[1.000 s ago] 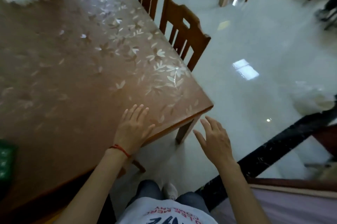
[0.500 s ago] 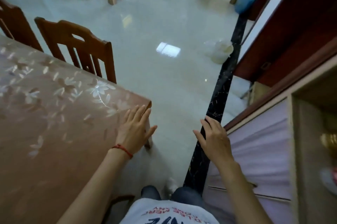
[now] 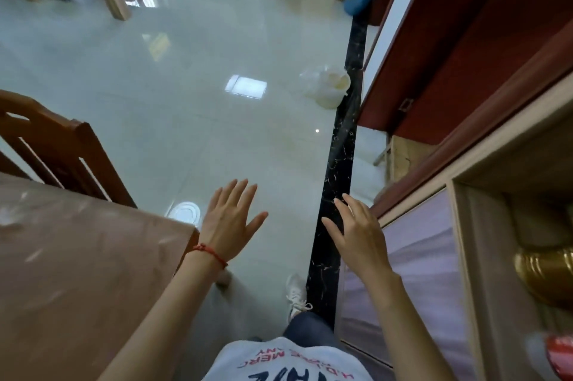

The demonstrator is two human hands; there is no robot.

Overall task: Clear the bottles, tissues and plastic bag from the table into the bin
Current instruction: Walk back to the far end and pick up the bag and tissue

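Both hands are spread and empty: the left hand (image 3: pixel 231 221) just past the bench (image 3: pixel 93 256) corner, the right hand (image 3: pixel 359 235) beside it; the bin (image 3: pixel 331 89) stands well ahead.

- The table (image 3: pixel 77 256) is cut off by the left and bottom edges, its surface pattern blurred.
- The cream bin (image 3: pixel 333 90) by the wall: contents too small to tell.
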